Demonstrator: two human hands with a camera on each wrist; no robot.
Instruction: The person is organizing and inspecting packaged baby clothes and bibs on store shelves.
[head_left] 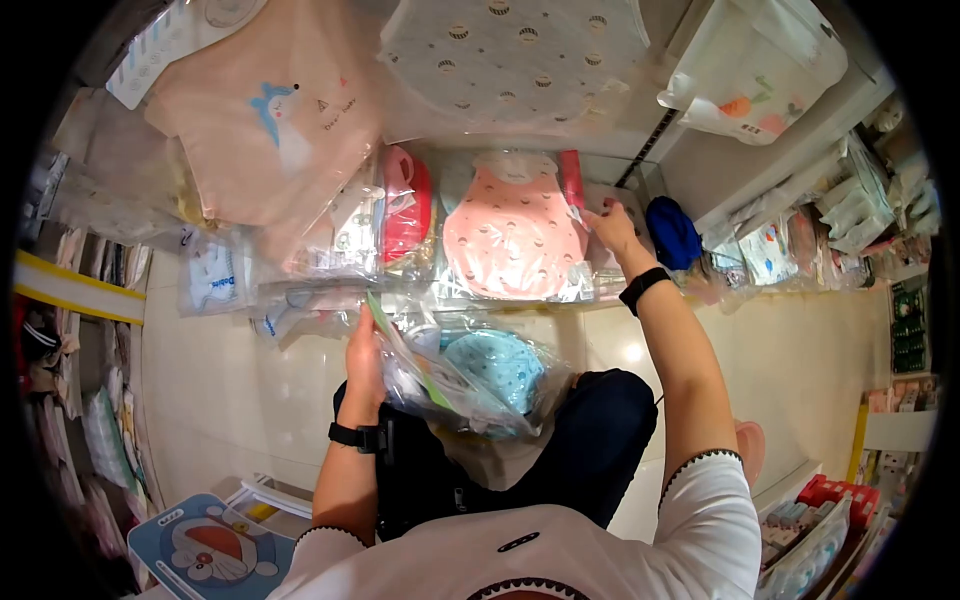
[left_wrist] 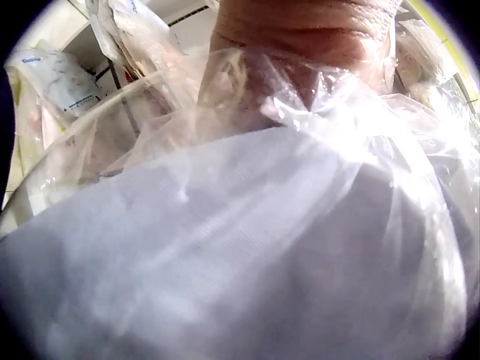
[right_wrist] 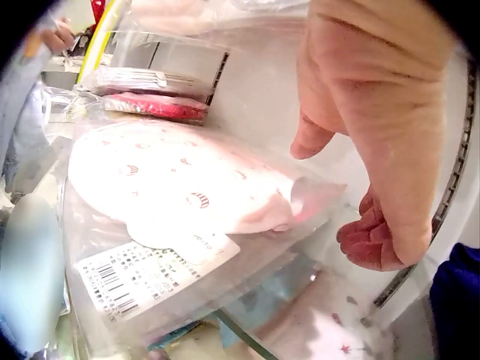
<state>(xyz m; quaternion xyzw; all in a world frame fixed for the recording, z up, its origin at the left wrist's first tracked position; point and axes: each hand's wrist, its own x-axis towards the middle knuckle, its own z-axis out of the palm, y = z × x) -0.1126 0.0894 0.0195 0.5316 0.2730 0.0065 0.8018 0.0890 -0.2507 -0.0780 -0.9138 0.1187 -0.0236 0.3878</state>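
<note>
My left hand [head_left: 364,362] grips the side of several clear plastic packages [head_left: 430,385] above my lap. Among them is a light blue patterned cloth item [head_left: 500,368]. In the left wrist view, a pale fabric piece inside clear plastic [left_wrist: 217,232] fills most of the picture and hides the fingers. My right hand [head_left: 612,228] is at the right edge of a packaged pink patterned bib [head_left: 515,235] on the shelf. In the right wrist view, thumb and bent fingers [right_wrist: 371,240] stand apart beside the package's corner. The bib's package bears a white barcode label [right_wrist: 154,274].
A pink bib with a unicorn [head_left: 265,130] and a pale patterned one [head_left: 515,60] hang above the shelf. A red package [head_left: 407,205] stands left of the pink bib, a dark blue bundle [head_left: 673,232] right of it. Behind me is a blue cartoon stool [head_left: 210,545].
</note>
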